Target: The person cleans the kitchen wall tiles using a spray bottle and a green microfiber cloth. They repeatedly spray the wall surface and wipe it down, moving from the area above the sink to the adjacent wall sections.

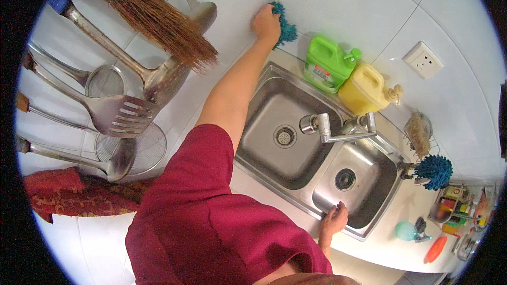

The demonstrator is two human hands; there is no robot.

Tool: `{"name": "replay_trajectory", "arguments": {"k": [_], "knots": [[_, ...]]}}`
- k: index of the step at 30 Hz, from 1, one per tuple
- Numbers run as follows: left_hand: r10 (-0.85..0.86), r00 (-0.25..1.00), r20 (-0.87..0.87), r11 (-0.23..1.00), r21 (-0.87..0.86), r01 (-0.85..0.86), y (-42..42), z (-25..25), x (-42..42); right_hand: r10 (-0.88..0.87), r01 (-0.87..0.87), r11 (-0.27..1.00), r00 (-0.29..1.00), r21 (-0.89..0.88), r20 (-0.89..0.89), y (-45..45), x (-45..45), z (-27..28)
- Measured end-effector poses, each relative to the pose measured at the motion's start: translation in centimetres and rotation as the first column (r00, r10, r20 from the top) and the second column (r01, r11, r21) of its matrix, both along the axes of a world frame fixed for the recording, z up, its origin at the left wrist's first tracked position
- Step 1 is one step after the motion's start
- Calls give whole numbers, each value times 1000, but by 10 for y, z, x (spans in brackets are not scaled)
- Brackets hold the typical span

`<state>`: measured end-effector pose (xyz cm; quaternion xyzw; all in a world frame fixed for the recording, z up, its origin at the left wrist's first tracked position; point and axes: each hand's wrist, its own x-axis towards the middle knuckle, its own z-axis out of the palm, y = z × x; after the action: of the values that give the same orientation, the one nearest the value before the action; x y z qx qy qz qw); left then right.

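My left hand (267, 23) is shut on a teal chenille cleaning cloth (286, 31) and presses it to the white wall tiles in the corner behind the sink. The arm stretches past the left end of a stainless steel double sink (273, 146). My right hand (336, 218) is at the front rim of the smaller right basin, its fingers slightly apart and nothing in them. A chrome swivel faucet (325, 128) reaches over the divider between the basins. Both basins show their drains and no dishes.
Behind the sink stand a green pump jug (326, 63) and a yellow one (364, 89). A spatula (119, 116), ladles and a twig brush (158, 21) hang at left. A teal chenille ball (435, 172) is right of the sink, near a wire rack (422, 130). A socket (423, 59) is on the wall.
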<state>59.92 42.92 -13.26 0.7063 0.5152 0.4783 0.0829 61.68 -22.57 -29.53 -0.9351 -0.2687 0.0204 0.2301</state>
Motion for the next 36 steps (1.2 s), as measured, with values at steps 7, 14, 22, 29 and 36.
{"name": "replay_trajectory", "arguments": {"k": [7, 14, 22, 29, 36], "knots": [[360, -227, 905, 727, -120, 676, 11, 43, -4, 21, -21, 1000, 999, 0, 46, -4, 2, -1], [43, -92, 995, 770, 26, 638, -69, 119, -36, 20, -20, 999, 1000, 29, 4, -3, 1, 0], [87, 378, 922, 522, -366, 771, -223, 75, -118, 148, -127, 959, 987, 252, -66, -12, 5, -6], [135, 415, 900, 260, -437, 861, -329, 61, -185, 696, -7, 657, 389, 753, -604, 121, -41, 110], [-30, 664, 748, 410, -596, 690, -356, 44, -226, 668, 350, 744, -419, 569, -615, 227, -81, 167]]}}
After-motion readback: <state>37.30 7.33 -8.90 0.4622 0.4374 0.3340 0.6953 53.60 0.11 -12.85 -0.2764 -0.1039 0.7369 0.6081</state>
